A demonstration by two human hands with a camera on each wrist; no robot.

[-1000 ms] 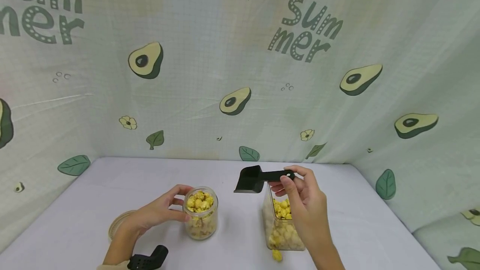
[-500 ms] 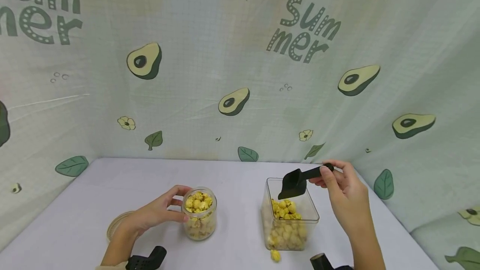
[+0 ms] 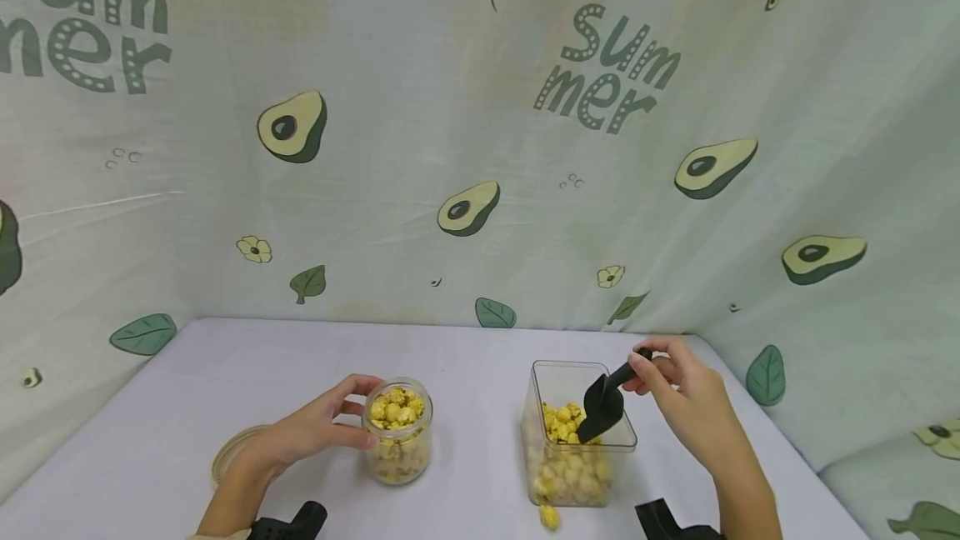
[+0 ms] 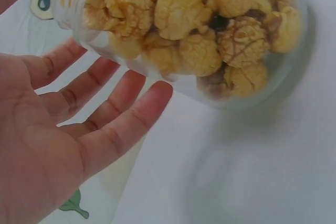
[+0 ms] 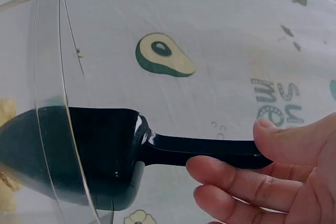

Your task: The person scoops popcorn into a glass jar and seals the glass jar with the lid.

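My left hand (image 3: 326,423) holds the side of a round glass jar (image 3: 401,461) filled with popcorn (image 3: 397,408), thumb and fingers spread about it. Seen from the left wrist, the fingers (image 4: 126,124) lie along the jar's wall (image 4: 283,77). Between thumb and fingers, my right hand (image 3: 690,394) pinches the handle end of a black scoop (image 3: 603,407). Its blade tilts down into a clear square container (image 3: 626,444), its tip at the popcorn inside (image 3: 561,423). From the right wrist, the scoop's blade (image 5: 105,156) shows partly behind the container's clear wall.
One loose popcorn piece (image 3: 550,517) lies on the white table (image 3: 480,407) just in front of the square container. A round lid (image 3: 228,452) rests at the left, partly behind my left forearm. A printed cloth (image 3: 375,148) hangs behind the table.
The right hand has carried the scoop rightward, then tipped and lowered it from above the square container into it. The left hand stays at the jar.
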